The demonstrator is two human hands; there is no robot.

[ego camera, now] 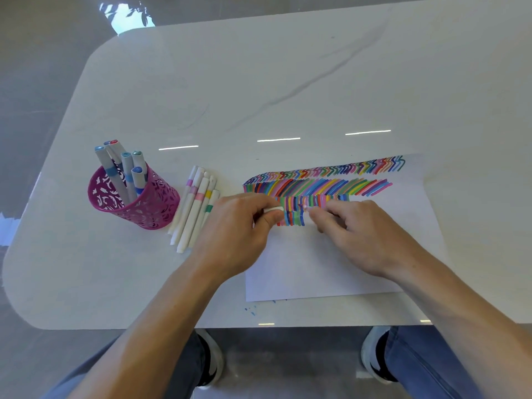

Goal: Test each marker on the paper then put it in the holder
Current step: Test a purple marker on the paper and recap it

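An indoor desk setting: a glossy white, marble-veined surface (288, 82) with rounded corners mirrors strip lights (278, 139), while the polished grey floor (43, 67) at 11 o'clock reflects a bright window (126, 17).

Couldn't really see the marker (306, 208) since the right hand (354, 234) covered all but its tip, and the left hand (239, 228) hid most of the white cap (273, 209).
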